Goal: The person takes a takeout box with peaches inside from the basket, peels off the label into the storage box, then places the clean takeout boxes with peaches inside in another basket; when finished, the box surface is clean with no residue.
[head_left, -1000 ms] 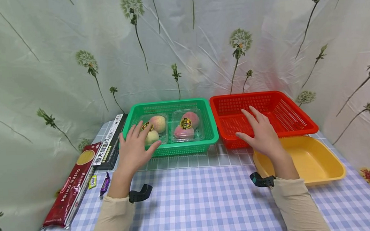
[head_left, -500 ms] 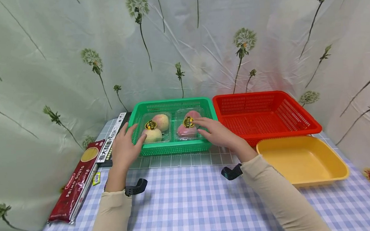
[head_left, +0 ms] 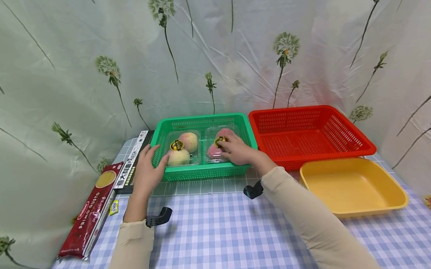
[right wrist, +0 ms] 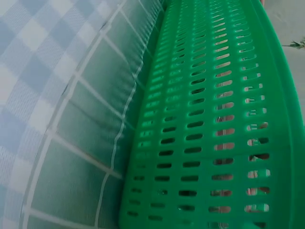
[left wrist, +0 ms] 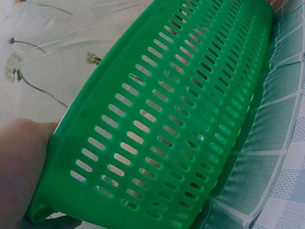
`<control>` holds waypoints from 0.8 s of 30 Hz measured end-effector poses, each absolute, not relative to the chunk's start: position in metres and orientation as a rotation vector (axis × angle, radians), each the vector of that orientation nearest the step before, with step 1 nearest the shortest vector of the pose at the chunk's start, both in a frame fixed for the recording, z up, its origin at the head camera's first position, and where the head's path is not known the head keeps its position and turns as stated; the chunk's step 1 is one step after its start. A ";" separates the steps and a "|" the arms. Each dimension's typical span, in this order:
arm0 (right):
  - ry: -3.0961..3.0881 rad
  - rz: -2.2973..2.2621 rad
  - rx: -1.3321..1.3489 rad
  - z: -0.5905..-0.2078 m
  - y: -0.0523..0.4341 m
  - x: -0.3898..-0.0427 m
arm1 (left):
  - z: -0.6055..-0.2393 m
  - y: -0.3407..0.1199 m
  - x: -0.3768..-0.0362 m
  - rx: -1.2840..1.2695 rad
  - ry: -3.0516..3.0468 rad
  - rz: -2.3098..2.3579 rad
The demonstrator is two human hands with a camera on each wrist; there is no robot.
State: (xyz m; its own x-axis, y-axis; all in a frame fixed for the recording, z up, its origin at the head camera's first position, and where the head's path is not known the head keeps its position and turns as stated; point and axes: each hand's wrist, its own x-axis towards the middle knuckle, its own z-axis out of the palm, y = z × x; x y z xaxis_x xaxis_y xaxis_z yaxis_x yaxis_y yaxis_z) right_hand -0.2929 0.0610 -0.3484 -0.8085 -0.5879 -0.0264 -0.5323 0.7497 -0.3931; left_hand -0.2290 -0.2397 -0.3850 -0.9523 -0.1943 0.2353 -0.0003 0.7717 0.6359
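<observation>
In the head view, my left hand lies at the front left corner of a green plastic basket, thumb and fingers spread over its rim. The left wrist view catches part of that hand against the basket's wall. My right hand reaches over the front rim, its bent fingers on a clear box of pink peaches. Its thumb grip is partly hidden. Left of it lies a second clear box of paler peaches. Basket wall fills much of the right wrist view.
A red basket stands at the right, with a yellow tray in front of it. Left lie a black pasta box, a red pasta packet and a small yellow sachet. A floral curtain hangs behind.
My right hand has moved left from over the red basket to the box of pink peaches, and its fingers have bent. My left hand has come down to the green basket's corner.
</observation>
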 end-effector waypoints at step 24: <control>2.529 -1.432 -0.246 -0.366 0.050 -0.320 | -0.389 -0.243 -0.232 0.256 -2.595 -1.234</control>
State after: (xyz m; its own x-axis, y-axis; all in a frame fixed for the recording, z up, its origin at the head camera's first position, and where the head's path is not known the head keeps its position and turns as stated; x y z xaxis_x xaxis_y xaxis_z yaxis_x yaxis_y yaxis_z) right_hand -0.3202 0.0499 -0.3660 -0.9608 -0.2536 -0.1117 -0.0347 0.5099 -0.8595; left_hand -0.2320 -0.2427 -0.3895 -0.9518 -0.2656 0.1535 -0.0486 0.6246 0.7794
